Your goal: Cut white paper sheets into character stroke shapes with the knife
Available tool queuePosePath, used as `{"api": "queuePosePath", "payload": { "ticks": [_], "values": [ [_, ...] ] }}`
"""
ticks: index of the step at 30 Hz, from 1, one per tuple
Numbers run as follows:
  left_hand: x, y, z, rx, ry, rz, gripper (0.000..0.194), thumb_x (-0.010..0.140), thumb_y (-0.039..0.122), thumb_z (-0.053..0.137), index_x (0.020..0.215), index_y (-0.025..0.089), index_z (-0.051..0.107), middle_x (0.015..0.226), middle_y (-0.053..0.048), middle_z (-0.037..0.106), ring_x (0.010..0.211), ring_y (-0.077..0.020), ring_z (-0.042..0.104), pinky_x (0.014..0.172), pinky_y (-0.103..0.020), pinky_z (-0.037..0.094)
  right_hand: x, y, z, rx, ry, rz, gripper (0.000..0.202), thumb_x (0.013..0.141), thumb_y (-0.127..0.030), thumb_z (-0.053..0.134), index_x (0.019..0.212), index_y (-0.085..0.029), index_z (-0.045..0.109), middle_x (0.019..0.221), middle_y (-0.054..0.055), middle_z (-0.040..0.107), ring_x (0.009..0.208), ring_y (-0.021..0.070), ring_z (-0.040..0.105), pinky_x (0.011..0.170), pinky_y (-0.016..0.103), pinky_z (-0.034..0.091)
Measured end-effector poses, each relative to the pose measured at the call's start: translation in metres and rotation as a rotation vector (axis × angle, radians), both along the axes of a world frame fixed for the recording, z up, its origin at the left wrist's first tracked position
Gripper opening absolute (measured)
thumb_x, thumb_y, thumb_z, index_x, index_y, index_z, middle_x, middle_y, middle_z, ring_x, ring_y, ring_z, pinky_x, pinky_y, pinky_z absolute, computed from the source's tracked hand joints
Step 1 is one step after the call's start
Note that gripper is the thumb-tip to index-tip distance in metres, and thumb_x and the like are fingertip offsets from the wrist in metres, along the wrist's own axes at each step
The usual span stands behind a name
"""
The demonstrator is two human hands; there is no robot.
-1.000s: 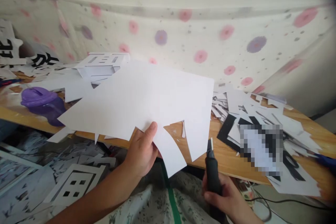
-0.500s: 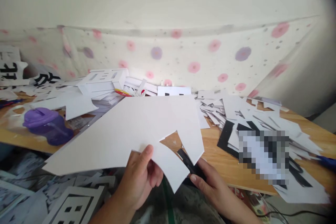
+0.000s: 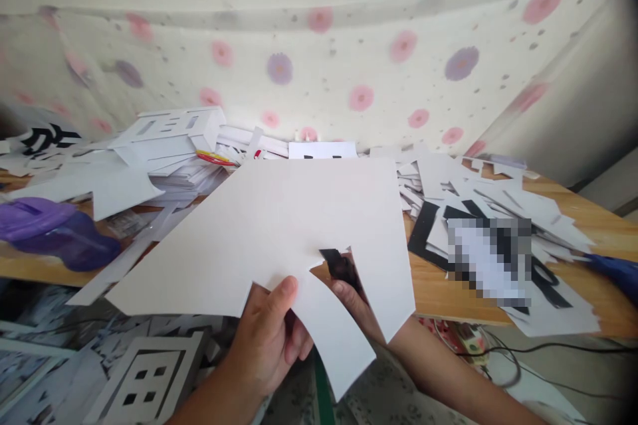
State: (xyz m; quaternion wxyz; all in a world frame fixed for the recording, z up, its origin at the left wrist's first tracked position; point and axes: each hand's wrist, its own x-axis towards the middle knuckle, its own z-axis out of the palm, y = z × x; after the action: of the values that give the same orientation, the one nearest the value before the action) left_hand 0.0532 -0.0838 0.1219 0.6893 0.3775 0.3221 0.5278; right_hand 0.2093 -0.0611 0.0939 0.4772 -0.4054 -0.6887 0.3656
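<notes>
A large white sheet [image 3: 279, 219] of stiff card or paper fills the middle. My left hand [image 3: 272, 325] pinches its near edge, thumb on top and fingers curled beneath. To the right of that thumb, a curved white strip [image 3: 343, 339] hangs down, still joined to the sheet beside a cut opening. My right hand [image 3: 356, 309] reaches under the sheet, and its thumb shows through the opening. It grips a black tool [image 3: 343, 269] that resembles scissors, mostly hidden; the dark tip lies over the sheet at the inner end of the cut.
White offcuts [image 3: 528, 199] and black pieces [image 3: 423, 232] cover the right of the wooden table [image 3: 463, 309]. At left stand a purple cup [image 3: 74, 239] and a white boxlike form [image 3: 169, 129]. Below are paper scraps, a cut-out panel [image 3: 149, 378] and cables [image 3: 508, 348].
The black tool has moved up and left through the opening, its tip reaching the inner end of the cut. My right hand has followed under the sheet. The view has shifted slightly.
</notes>
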Motion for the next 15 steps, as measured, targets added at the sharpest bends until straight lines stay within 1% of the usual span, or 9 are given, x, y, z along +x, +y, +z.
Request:
{"api": "queuePosePath", "payload": {
  "ticks": [1,4,8,10,13,15],
  "values": [
    [0.0003,0.0,-0.0001,0.003,-0.007,-0.015,0.053,0.072,0.06,0.074,0.05,0.018,0.051,0.027,0.006,0.033,0.025,-0.0049,0.025,0.031,-0.018,0.024,-0.0009,0.0011,0.0008,0.008,0.003,-0.001,0.019,0.091,-0.04,0.052,0.084,-0.024,0.057,0.082,0.002,0.06,0.072,0.0158,0.057,0.071,0.031,0.056],
    [0.0003,0.0007,-0.0008,0.022,-0.023,-0.038,0.051,0.075,0.059,0.072,0.051,0.017,0.054,0.027,0.006,0.033,0.023,-0.0044,0.024,0.03,-0.017,0.021,-0.0024,0.004,0.0043,0.029,-0.012,-0.018,0.016,0.09,-0.039,0.052,0.081,-0.026,0.053,0.078,0.0,0.056,0.071,0.0156,0.054,0.069,0.03,0.055],
    [-0.0005,0.0022,-0.0031,0.025,-0.055,-0.056,0.048,0.078,0.056,0.071,0.054,0.017,0.055,0.029,0.006,0.035,0.023,-0.004,0.023,0.029,-0.017,0.021,-0.0018,0.0059,0.0087,0.085,-0.032,-0.035,0.022,0.087,-0.041,0.056,0.072,-0.025,0.052,0.069,-0.002,0.053,0.06,0.0146,0.05,0.062,0.029,0.055],
    [-0.001,0.0022,-0.0047,0.023,-0.069,-0.063,0.043,0.078,0.055,0.071,0.06,0.018,0.059,0.029,0.007,0.036,0.023,-0.0043,0.023,0.028,-0.017,0.022,-0.0012,0.0058,0.008,0.096,-0.035,-0.055,0.023,0.085,-0.042,0.059,0.071,-0.025,0.054,0.069,-0.002,0.056,0.061,0.0153,0.053,0.064,0.03,0.056],
    [-0.002,0.002,-0.0065,0.017,-0.094,-0.083,0.038,0.079,0.055,0.07,0.069,0.018,0.064,0.028,0.008,0.036,0.022,-0.0044,0.021,0.028,-0.016,0.024,-0.0005,0.0044,0.0047,0.086,-0.027,-0.079,0.019,0.085,-0.041,0.059,0.075,-0.025,0.058,0.073,-0.001,0.061,0.067,0.0166,0.059,0.071,0.032,0.057],
    [-0.0025,0.0023,-0.007,0.012,-0.118,-0.106,0.041,0.08,0.053,0.07,0.061,0.018,0.06,0.028,0.008,0.036,0.022,-0.0036,0.021,0.029,-0.016,0.026,0.0001,0.0034,0.0037,0.087,-0.01,-0.099,0.016,0.085,-0.04,0.061,0.077,-0.025,0.06,0.075,-0.001,0.063,0.069,0.017,0.06,0.074,0.033,0.056]
  ]
}}
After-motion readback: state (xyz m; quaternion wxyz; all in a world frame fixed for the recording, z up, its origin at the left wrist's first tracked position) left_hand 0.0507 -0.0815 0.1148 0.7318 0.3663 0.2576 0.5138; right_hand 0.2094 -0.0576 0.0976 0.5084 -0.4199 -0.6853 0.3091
